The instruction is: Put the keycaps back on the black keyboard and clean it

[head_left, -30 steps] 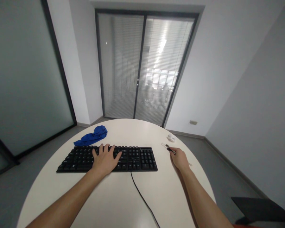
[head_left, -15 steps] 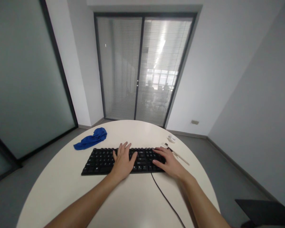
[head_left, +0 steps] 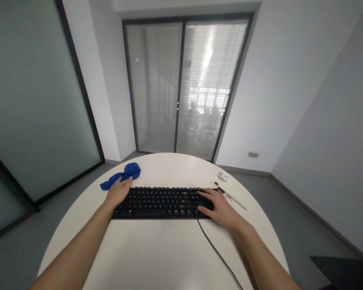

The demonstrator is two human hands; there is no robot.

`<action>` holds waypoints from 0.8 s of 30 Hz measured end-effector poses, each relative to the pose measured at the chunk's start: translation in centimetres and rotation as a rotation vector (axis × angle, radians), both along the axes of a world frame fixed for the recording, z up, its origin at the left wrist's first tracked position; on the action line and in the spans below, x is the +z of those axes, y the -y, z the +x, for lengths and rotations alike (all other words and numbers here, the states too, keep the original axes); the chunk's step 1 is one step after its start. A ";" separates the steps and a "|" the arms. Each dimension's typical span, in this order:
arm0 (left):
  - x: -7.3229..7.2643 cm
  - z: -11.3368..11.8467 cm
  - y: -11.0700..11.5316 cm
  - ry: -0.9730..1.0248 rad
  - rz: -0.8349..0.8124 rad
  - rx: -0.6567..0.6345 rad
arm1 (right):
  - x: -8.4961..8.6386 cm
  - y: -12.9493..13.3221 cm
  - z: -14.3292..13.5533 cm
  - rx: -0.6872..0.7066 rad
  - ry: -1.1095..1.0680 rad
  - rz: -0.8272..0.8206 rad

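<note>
A black keyboard (head_left: 157, 203) lies flat across the middle of the round table. My left hand (head_left: 118, 193) is over its far left end and reaches onto a crumpled blue cloth (head_left: 133, 170). The cloth bunches between the thumb and a finger; the other fingers are hidden. On the keyboard's right end rests my right hand (head_left: 219, 207), fingers stretched over the keys, thumb apart from them. A black cable (head_left: 216, 250) runs from the keyboard's front edge toward me.
Right of the keyboard lie a thin stick-like tool (head_left: 234, 198) with a dark tip and a small white item (head_left: 223, 176). The white round table (head_left: 157, 253) curves away at both sides. A dark flat object (head_left: 345, 270) stands at the lower right.
My left hand has left the middle of the keyboard and moved left to the blue cloth. My right hand stays on the keyboard's right end. The view has shifted slightly.
</note>
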State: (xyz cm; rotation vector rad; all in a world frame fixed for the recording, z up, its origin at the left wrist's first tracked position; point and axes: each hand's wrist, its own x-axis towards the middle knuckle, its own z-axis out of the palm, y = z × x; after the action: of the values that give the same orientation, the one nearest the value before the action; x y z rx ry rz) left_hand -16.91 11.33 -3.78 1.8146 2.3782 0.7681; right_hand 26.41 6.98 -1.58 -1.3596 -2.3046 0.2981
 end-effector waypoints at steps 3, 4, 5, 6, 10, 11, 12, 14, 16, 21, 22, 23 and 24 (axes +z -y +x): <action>-0.7 -0.7 -0.6 0.030 -0.054 -0.054 | -0.1 -0.1 0.0 -0.011 0.012 -0.017; -0.8 -0.7 -0.8 0.037 -0.056 -0.059 | -0.1 -0.1 0.0 -0.017 0.015 -0.030; -0.9 -0.8 -0.9 0.047 -0.055 -0.063 | 0.0 -0.2 0.0 -0.025 0.019 -0.045; -0.9 -0.8 -0.9 0.060 -0.053 -0.061 | 0.0 -0.2 0.0 -0.035 0.021 -0.061; -0.9 -1.0 -0.8 0.129 -0.022 -0.010 | 0.4 -0.2 -0.1 -0.062 0.017 -0.131; -0.8 -1.0 -0.7 0.139 -0.009 0.007 | 0.5 -0.3 0.0 -0.063 0.016 -0.149; -0.8 -1.0 -0.6 0.139 -0.002 0.019 | 0.6 -0.3 0.2 -0.063 0.015 -0.167; -0.6 -0.8 -0.5 0.113 -0.028 0.036 | 0.8 -0.3 0.6 -0.058 0.011 -0.194; -0.4 -0.6 -0.5 0.084 -0.086 0.046 | 1.0 -0.4 1.2 -0.041 -0.007 -0.206; -0.1 0.0 -0.4 -0.005 -0.064 0.105 | 1.8 -0.6 2.6 0.042 -0.075 -0.253; -0.2 0.0 -0.3 -0.032 -0.022 0.125 | 2.0 -0.6 2.8 0.052 -0.076 -0.267; -0.2 0.1 -0.2 -0.058 0.021 0.137 | 2.1 -0.6 2.9 0.060 -0.073 -0.278; -0.2 0.1 -0.1 -0.087 0.052 0.139 | 2.1 -0.5 3.0 0.062 -0.068 -0.282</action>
State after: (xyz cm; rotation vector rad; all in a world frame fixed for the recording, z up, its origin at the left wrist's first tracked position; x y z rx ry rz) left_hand -16.78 11.43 -4.01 1.7515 2.5859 0.7860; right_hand 29.39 7.45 0.55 -1.3837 -2.3158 0.7013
